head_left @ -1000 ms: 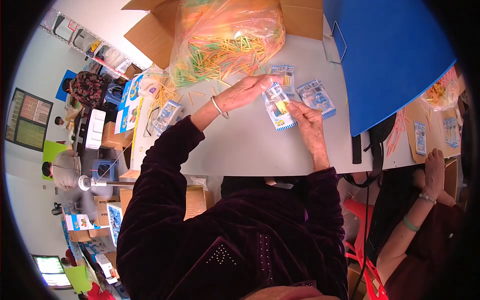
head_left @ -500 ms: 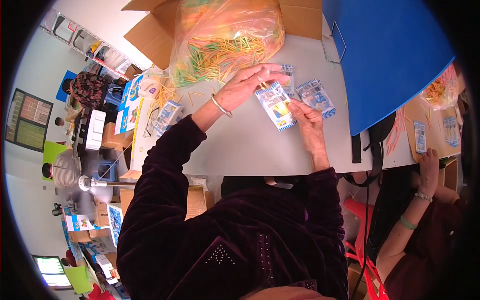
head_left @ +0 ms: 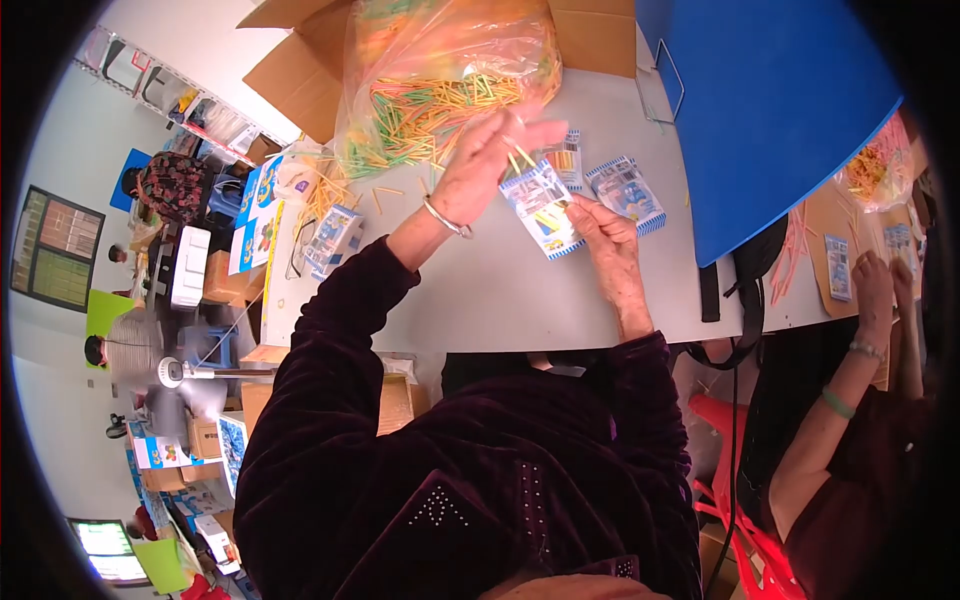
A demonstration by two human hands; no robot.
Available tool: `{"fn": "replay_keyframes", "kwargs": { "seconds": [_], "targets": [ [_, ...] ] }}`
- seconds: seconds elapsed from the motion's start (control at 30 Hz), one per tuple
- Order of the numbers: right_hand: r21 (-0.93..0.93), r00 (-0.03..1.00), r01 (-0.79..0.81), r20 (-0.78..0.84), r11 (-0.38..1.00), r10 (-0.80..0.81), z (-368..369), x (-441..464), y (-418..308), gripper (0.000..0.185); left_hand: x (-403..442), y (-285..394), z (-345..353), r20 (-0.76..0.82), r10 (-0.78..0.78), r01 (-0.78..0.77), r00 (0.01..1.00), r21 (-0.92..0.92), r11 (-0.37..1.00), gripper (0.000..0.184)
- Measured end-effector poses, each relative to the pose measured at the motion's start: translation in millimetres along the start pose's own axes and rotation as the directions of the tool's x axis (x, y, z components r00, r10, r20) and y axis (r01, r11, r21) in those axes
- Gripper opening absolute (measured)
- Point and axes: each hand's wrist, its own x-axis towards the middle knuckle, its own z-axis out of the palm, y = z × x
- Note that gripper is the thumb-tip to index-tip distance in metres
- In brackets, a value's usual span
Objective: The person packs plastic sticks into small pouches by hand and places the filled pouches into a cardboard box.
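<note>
My right hand (head_left: 608, 240) pinches the lower right edge of a small blue-and-white printed packet (head_left: 540, 212), tilted above the table. Thin yellowish sticks (head_left: 519, 160) poke out of its top. Over that top end is my left hand (head_left: 485, 160), its fingers stretched out and partly smeared by motion; no grip on the sticks shows. Behind the held packet lies another packet (head_left: 569, 160), partly covered. To the right, several similar packets (head_left: 627, 193) are piled. A clear bag (head_left: 455, 105) of green, yellow and pink sticks lies beyond my left hand.
Behind the bag stands an open cardboard box (head_left: 600, 38). A large blue panel (head_left: 775, 130) bounds the right side. Glasses (head_left: 296, 248), loose sticks and a packet (head_left: 333, 240) lie at left. A co-worker's hands (head_left: 876, 292) are beside packets at far right.
My left hand has shifted slightly left and up, now blurred, and more of the sticks shows above the packet. My right hand keeps its pinch. The co-worker's second hand has come into view.
</note>
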Motion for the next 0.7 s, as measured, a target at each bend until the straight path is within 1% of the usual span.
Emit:
{"fn": "replay_keyframes", "kwargs": {
  "seconds": [0.03, 0.07, 0.1, 0.17, 0.2, 0.23, 0.3, 0.37, 0.43, 0.5, 0.53, 0.6, 0.63, 0.7],
  "targets": [
    [0.054, 1.000, 0.005, -0.004, 0.999, -0.005, -0.3, -0.2, -2.9, 0.030, 1.7, 3.7, -0.9, -0.065, 0.046, -0.049, 0.997, -0.037, 0.998, 0.049],
    [0.108, 1.000, 0.008, -0.006, 0.994, -0.008, 0.7, -0.5, -4.2, 0.030, 3.6, 4.2, -2.5, -0.078, 0.068, -0.072, 0.995, -0.051, 0.996, 0.050],
    [0.109, 1.000, 0.008, -0.001, 0.994, -0.008, 1.9, -0.5, -3.6, 0.030, 1.7, 1.8, -1.0, -0.082, 0.070, -0.074, 0.994, -0.048, 0.996, 0.050],
    [0.051, 1.000, 0.020, -0.019, 0.999, -0.019, 3.2, 0.9, -1.8, 0.031, -2.9, -6.5, 3.8, -0.068, -0.009, 0.007, 0.998, -0.033, 0.999, 0.052],
    [0.052, 1.000, 0.023, -0.021, 0.998, -0.022, 3.3, 1.7, 0.1, 0.031, -4.0, -7.9, 5.7, -0.089, -0.008, 0.002, 0.996, -0.071, 0.998, 0.053],
    [0.060, 0.999, 0.043, -0.011, 0.997, -0.043, 2.9, 1.8, 2.6, 0.031, -3.0, -7.9, 6.5, -0.083, -0.010, 0.004, 0.996, -0.070, 0.998, 0.053],
    [0.065, 0.998, 0.062, -0.007, 0.996, -0.061, 2.1, 0.0, 2.5, 0.031, -1.6, -8.6, 8.8, -0.185, 0.018, -0.037, 0.983, -0.104, 0.994, 0.053],
    [0.023, 0.998, -0.010, 0.061, 1.000, 0.009, 3.0, -0.8, -0.4, 0.030, -2.2, -7.3, 10.0, -0.191, 0.028, -0.046, 0.981, -0.094, 0.995, 0.052],
    [0.021, 0.999, -0.016, 0.050, 1.000, 0.015, 4.7, -1.4, 0.9, 0.030, -3.3, -6.3, 11.2, -0.198, 0.043, -0.059, 0.979, -0.077, 0.995, 0.051],
    [0.018, 0.999, -0.023, 0.035, 1.000, 0.023, 4.6, -1.4, 4.9, 0.030, -7.6, -10.6, 15.1, -0.187, 0.004, -0.006, 0.982, -0.015, 1.000, 0.052],
    [0.050, 1.000, -0.001, 0.020, 0.999, 0.000, 3.4, -1.1, 8.0, 0.030, -10.9, -13.7, 14.6, -0.184, 0.005, -0.007, 0.983, -0.014, 1.000, 0.052],
    [0.081, 1.000, 0.023, -0.001, 0.996, -0.023, 0.2, -1.2, 8.6, 0.030, -17.2, -22.8, 9.3, -0.037, 0.001, 0.008, 0.999, 0.233, 0.973, 0.050],
    [0.077, 1.000, 0.018, -0.018, 0.997, -0.017, -1.4, -1.7, 7.9, 0.030, -17.5, -27.0, 3.0, -0.033, -0.001, 0.009, 0.999, 0.231, 0.973, 0.050],
    [0.072, 0.999, 0.014, -0.036, 0.997, -0.011, -2.6, -2.8, 7.1, 0.030, -16.6, -25.2, -6.6, 0.056, -0.037, 0.007, 0.998, 0.451, 0.893, 0.044]
  ]
}}
